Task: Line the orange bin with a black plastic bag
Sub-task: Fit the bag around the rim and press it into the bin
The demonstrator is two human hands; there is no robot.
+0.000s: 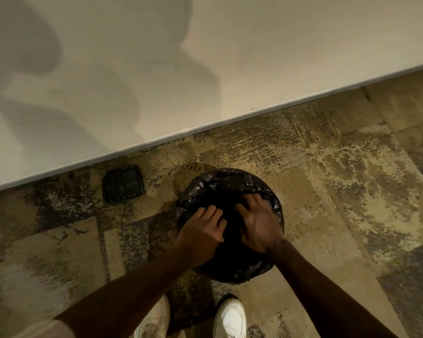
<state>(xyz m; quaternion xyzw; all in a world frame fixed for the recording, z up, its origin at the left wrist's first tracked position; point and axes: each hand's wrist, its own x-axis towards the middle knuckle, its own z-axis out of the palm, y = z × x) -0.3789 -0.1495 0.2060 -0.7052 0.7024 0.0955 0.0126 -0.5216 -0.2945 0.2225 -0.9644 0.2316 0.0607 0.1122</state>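
Here the crinkled black plastic bag [220,184] is draped over the round bin, standing on the floor right in front of my feet, and it covers the bin so fully that none of the orange shows from above. The plastic is stretched around the rim and bunches loosely at the near side, toward me. My left hand [203,234] rests on the near left part of the rim with its fingers curled onto the plastic, gripping a fold of the bag. My right hand [257,223] lies just beside it, palm down with the fingers spread, pressing the bag into the mouth of the bin rather than closing on it. Both of my bare forearms reach down from the lower edge of the view. Below the bin are my two white shoes [230,318]. The floor is a worn, mottled tan and grey carpet [340,172]. To the left, near the pale wall [205,57], a dark square floor plate [123,183] sits in the carpet.
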